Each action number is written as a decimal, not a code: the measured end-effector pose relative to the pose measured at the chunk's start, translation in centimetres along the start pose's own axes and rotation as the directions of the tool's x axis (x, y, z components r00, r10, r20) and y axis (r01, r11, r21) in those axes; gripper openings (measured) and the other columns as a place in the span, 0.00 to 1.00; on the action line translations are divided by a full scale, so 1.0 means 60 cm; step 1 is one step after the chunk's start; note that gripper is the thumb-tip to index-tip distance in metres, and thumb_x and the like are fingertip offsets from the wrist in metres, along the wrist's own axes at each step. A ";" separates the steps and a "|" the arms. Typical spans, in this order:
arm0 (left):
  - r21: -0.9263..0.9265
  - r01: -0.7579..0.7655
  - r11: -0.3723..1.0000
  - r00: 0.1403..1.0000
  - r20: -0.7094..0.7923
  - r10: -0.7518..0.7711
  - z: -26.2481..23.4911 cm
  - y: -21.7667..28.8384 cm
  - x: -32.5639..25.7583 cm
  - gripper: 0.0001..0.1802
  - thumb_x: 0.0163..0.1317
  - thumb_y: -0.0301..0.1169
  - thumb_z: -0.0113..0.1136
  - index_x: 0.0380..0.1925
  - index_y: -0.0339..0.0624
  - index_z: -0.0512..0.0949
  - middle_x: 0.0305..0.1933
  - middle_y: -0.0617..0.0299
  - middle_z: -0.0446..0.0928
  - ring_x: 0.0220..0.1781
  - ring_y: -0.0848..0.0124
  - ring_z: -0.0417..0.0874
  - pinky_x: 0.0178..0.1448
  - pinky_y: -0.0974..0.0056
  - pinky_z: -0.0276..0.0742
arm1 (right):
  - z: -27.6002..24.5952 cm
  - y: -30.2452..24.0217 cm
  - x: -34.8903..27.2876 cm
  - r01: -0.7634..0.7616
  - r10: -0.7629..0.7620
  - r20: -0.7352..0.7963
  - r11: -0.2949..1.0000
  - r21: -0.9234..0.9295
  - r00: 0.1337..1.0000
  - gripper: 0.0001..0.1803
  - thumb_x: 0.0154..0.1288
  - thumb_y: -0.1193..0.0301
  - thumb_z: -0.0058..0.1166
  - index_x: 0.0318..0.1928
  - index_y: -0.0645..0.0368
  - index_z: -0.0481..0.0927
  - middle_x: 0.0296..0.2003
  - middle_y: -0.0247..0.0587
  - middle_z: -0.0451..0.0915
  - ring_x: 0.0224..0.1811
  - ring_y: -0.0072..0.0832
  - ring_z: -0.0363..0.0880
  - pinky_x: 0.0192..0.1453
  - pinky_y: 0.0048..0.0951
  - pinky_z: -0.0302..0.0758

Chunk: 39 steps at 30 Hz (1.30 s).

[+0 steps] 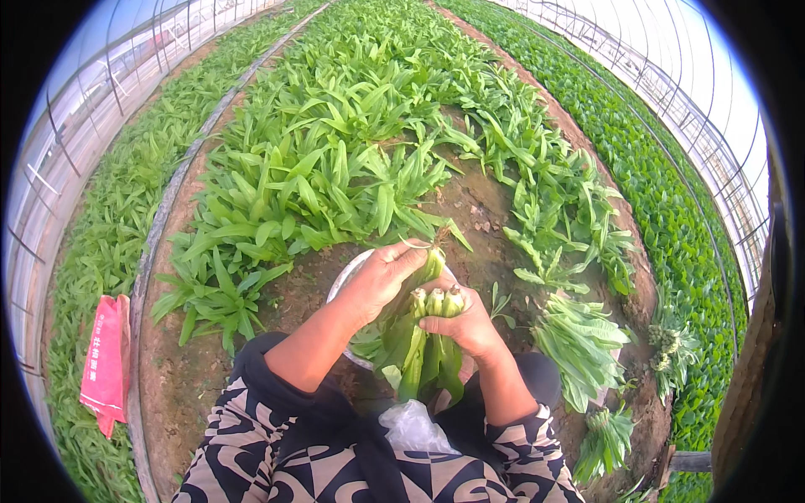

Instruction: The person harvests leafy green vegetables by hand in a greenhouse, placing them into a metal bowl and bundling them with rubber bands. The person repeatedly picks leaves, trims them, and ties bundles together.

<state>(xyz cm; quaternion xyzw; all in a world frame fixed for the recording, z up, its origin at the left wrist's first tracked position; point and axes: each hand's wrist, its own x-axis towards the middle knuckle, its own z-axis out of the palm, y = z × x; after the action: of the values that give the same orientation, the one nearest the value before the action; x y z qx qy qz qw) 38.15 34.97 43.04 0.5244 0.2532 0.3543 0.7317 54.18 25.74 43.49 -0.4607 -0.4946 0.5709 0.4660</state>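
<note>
My right hand [471, 325] grips a bunch of cut leafy green stalks [423, 348], stem ends up and leaves hanging down over my lap. My left hand [381, 277] is at the top of the bunch, fingers curled on one more green plant [433, 261] against the stem ends. Under both hands sits a white basin [342, 282], mostly hidden by them. A clear plastic bag [412, 426] lies on my lap below the bunch.
A bed of standing leafy greens [335, 159] fills the ground ahead. Bare brown soil [478, 210] lies beyond my hands. Cut bundles [580, 339] lie on the right, with more [605, 438] lower down. A red bag [105, 360] is at the left. Greenhouse frames [713, 142] line both sides.
</note>
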 end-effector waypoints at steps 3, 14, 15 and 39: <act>-0.089 0.027 0.996 0.998 0.057 -0.022 -0.004 0.002 -0.001 0.18 0.73 0.38 0.52 0.51 0.33 0.76 0.49 0.57 0.81 0.52 0.72 0.80 0.61 0.65 0.73 | 0.004 -0.002 0.009 0.021 -0.021 0.024 1.000 0.023 0.999 0.21 0.49 0.84 0.67 0.47 0.60 0.80 0.45 0.27 0.75 0.49 0.21 0.73 0.56 0.26 0.70; 0.272 -0.107 0.956 0.933 -0.304 0.190 -0.006 -0.004 0.022 0.06 0.65 0.29 0.61 0.36 0.37 0.79 0.32 0.64 0.80 0.35 0.77 0.78 0.43 0.70 0.73 | 0.008 0.020 0.019 0.217 -0.262 0.019 0.753 -0.621 0.965 0.18 0.47 0.80 0.66 0.42 0.55 0.82 0.36 0.38 0.77 0.43 0.35 0.78 0.49 0.31 0.75; 0.452 -0.148 0.880 0.908 -0.291 0.302 -0.012 -0.012 0.026 0.06 0.66 0.29 0.60 0.35 0.37 0.79 0.30 0.63 0.80 0.33 0.75 0.79 0.41 0.69 0.74 | 0.007 0.023 0.019 0.221 -0.266 0.023 0.745 -0.630 0.964 0.18 0.48 0.81 0.66 0.43 0.56 0.82 0.37 0.38 0.77 0.42 0.33 0.78 0.49 0.30 0.74; 0.211 0.114 0.971 0.986 0.099 -0.137 -0.041 0.075 -0.002 0.18 0.66 0.34 0.61 0.52 0.37 0.78 0.46 0.67 0.80 0.40 0.83 0.76 0.37 0.78 0.67 | -0.018 0.010 0.000 0.090 -0.089 -0.013 0.991 0.096 0.996 0.24 0.44 0.85 0.66 0.46 0.62 0.81 0.42 0.34 0.83 0.44 0.22 0.79 0.54 0.23 0.73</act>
<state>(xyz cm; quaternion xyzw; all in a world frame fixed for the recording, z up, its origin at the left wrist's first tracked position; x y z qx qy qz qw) 35.12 37.23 46.49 0.5988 0.2791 0.2490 0.7082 55.21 25.85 42.82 -0.4174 -0.4846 0.5706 0.5151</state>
